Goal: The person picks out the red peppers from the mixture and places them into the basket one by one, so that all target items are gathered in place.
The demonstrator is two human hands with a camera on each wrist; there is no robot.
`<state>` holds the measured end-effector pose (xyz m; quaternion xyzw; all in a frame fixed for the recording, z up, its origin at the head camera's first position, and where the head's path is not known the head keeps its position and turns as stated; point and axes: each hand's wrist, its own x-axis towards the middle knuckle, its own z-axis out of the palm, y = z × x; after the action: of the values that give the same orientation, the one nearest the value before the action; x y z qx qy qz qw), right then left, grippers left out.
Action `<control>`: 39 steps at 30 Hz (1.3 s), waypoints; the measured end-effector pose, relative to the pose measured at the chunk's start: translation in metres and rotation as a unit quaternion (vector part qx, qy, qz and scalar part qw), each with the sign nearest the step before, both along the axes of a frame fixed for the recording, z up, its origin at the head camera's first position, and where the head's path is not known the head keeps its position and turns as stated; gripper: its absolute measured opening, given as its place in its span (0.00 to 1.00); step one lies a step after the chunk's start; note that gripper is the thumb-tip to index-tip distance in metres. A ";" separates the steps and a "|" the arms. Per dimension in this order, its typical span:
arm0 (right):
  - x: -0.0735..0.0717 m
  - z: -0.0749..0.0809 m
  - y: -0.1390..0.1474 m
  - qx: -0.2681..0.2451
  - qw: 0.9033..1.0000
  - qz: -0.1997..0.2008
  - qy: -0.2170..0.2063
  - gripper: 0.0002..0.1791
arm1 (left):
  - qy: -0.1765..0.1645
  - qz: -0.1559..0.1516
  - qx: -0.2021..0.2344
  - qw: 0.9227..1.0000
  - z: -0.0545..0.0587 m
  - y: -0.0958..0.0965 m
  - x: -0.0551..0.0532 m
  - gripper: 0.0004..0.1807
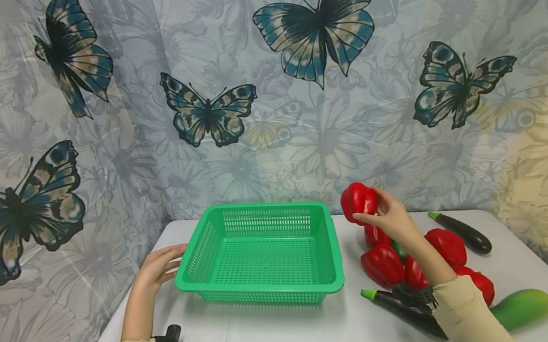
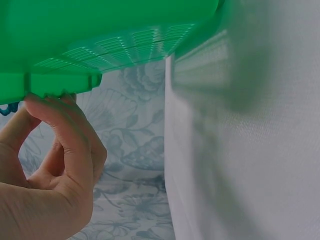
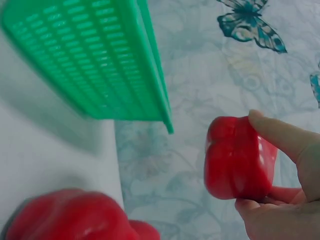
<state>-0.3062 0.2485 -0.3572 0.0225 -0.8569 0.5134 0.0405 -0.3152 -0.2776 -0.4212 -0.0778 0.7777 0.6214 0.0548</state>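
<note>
A red bell pepper [image 1: 358, 203] is held up at the far right of the green plastic basket [image 1: 289, 293]. Fingers and thumb of my right hand [image 1: 394, 219] pinch it from the right; in the right wrist view the bell pepper [image 3: 239, 159] hangs beside the basket wall [image 3: 95, 60], apart from it. On the opposite side, my left hand [image 1: 156, 268] is at the basket's left rim. The left wrist view has this hand's [image 2: 65, 160] bent fingers and thumb gripping the rim edge [image 2: 60, 86]. Nothing lies inside the basket.
Under and around my right forearm lie several red bell peppers [image 1: 383, 266], a dark eggplant [image 1: 404, 310] and a green, cucumber-like vegetable [image 1: 524, 308]. Another eggplant [image 1: 463, 232] rests at the back right. The white table [image 1: 253, 339] ends at a butterfly-patterned curtain [image 1: 302, 150].
</note>
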 end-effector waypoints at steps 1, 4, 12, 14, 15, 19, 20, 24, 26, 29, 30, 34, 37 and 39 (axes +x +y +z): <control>-0.001 0.000 -0.002 -0.005 1.000 0.002 0.001 0.57 | 0.000 0.000 -0.001 1.000 0.000 0.000 0.000 0.36; -0.003 0.001 -0.008 -0.025 1.000 0.012 0.005 0.55 | 0.000 0.002 0.001 1.000 0.000 0.000 0.000 0.35; -0.011 -0.001 -0.022 -0.057 0.998 0.018 0.005 0.54 | -0.006 0.001 -0.006 1.000 -0.001 -0.001 -0.002 0.36; -0.013 0.000 -0.027 -0.062 0.998 0.019 0.004 0.54 | -0.006 0.000 -0.005 1.000 -0.001 -0.001 -0.002 0.36; -0.013 0.001 -0.029 -0.062 0.998 0.019 0.002 0.53 | -0.003 -0.001 -0.006 1.000 -0.001 -0.001 -0.001 0.36; -0.017 0.003 -0.039 -0.049 0.999 0.016 0.012 0.52 | -0.007 0.000 -0.003 1.000 0.000 -0.001 -0.001 0.35; -0.019 0.003 -0.041 -0.045 0.999 0.016 0.015 0.52 | -0.007 0.000 -0.003 1.000 0.001 -0.001 -0.001 0.35; -0.022 0.001 -0.049 -0.044 0.999 0.022 0.023 0.51 | -0.007 0.002 -0.004 1.000 0.002 0.000 0.001 0.35; -0.023 0.001 -0.053 -0.051 0.998 0.027 0.021 0.51 | -0.003 -0.003 -0.004 1.000 0.002 0.000 0.002 0.35; -0.025 0.001 -0.059 -0.048 0.998 0.029 0.017 0.51 | 0.000 -0.007 0.001 1.000 0.001 -0.001 0.003 0.35; -0.025 0.001 -0.061 -0.046 0.998 0.030 0.017 0.51 | 0.000 -0.008 0.003 1.000 0.001 -0.001 0.003 0.35; -0.028 0.002 -0.067 -0.035 0.999 0.036 0.018 0.52 | 0.000 -0.006 0.004 1.000 0.000 -0.001 0.002 0.35; -0.031 0.002 -0.071 -0.027 0.999 0.040 0.014 0.51 | 0.000 -0.006 0.000 1.000 -0.001 -0.001 0.001 0.36; -0.033 0.003 -0.073 -0.025 0.999 0.043 0.008 0.51 | 0.002 -0.006 -0.002 1.000 -0.001 -0.002 0.001 0.36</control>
<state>-0.3387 0.1755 -0.3543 0.0618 -0.8419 0.5354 0.0256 -0.3144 -0.2793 -0.4223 -0.0725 0.7794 0.6197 0.0568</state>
